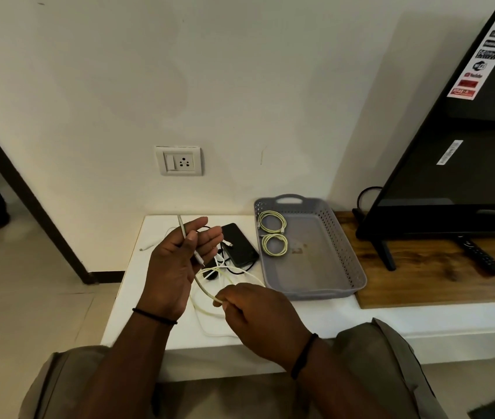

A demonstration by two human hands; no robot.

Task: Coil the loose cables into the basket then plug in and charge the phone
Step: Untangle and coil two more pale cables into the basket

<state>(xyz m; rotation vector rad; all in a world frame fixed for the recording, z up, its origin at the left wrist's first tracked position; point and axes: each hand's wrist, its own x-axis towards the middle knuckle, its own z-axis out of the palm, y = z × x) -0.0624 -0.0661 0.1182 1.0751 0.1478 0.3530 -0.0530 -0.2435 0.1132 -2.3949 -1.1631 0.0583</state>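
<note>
While the left hand point(176, 261) is raised above the white shelf point(155, 303) with its thumb pinning a pale yellow-green cable point(202, 287) against loosely curled fingers, the right hand point(258, 319) pinches the same cable lower down, between thumb and fingertips, near the shelf's front edge. The cable arcs between the two hands, and one end sticks up past the left thumb.

The grey perforated basket point(346, 252) sits to the right, its left wall just beside the black phone point(240, 244) and its right side over the wooden board point(421, 276). Most of its floor is bare; two coiled cables, one point(271, 222) behind the other point(275, 244), lie against the left wall. The phone lies flat on the shelf behind the hands, amid a tangle of loose white and black leads point(225, 266); their number cannot be told. One white plug end point(149, 246) lies alone toward the shelf's left edge, where the surface is open.

A single wall socket point(178, 161) with one switch is mounted above the shelf, well apart from the phone. One television point(452, 164) stands on the board at the right, with one remote point(482, 258) beside its foot.
</note>
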